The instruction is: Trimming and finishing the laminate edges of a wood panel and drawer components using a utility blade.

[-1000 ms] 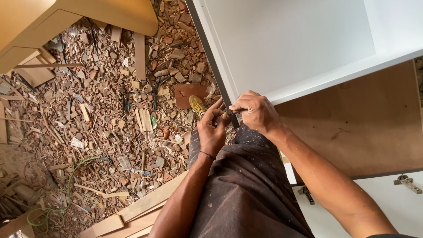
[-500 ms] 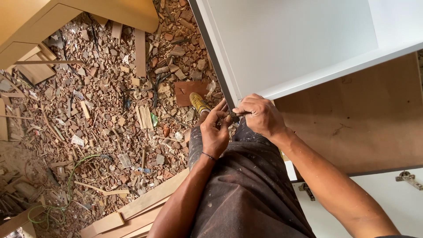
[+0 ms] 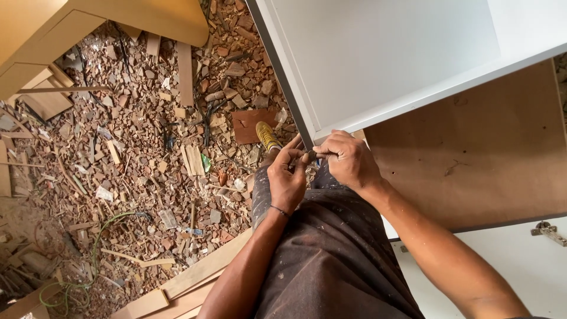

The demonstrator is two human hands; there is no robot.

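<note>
Hands: left hand [image 3: 287,180] and right hand [image 3: 348,159], unmoved from half a second ago, fingers pinched shut on small dark object [image 3: 311,156], unidentifiable, at six o'clock of white cabinet corner [image 3: 308,137].

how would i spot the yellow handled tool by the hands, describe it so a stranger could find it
Start at the big white cabinet panel and follow its grey front edge down to the corner where the left hand and right hand meet. Just up and left of the left hand lies the yellow-handled tool. It is the only bright yellow, ribbed thing there, unlike the brown wood scraps around it.
</note>
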